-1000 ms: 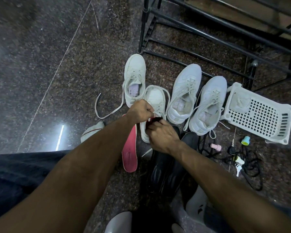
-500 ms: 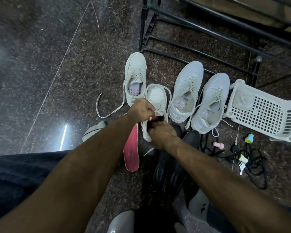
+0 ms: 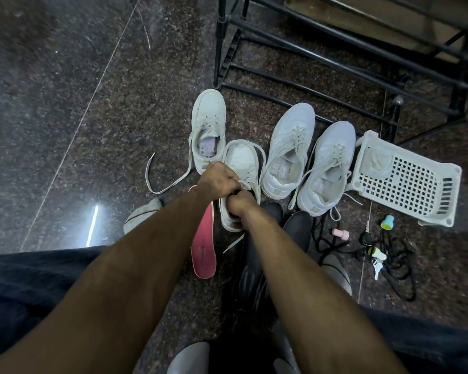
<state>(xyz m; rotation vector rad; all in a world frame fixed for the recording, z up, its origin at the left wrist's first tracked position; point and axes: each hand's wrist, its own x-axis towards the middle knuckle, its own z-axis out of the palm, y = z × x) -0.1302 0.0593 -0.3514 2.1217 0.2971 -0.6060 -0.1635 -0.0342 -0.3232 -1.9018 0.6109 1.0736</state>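
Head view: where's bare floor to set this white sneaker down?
The widest bare patch is the dark speckled stone floor left of the loose white shoelace and the pink insole. Right of the white lace-up sneaker that the left hand and right hand grip it is crowded: two more white sneakers, the white perforated plastic basket, tangled black cords.

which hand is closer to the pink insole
Left. The left hand grips the shoe right by the insole tip; the right hand sits across the shoe, farther off.
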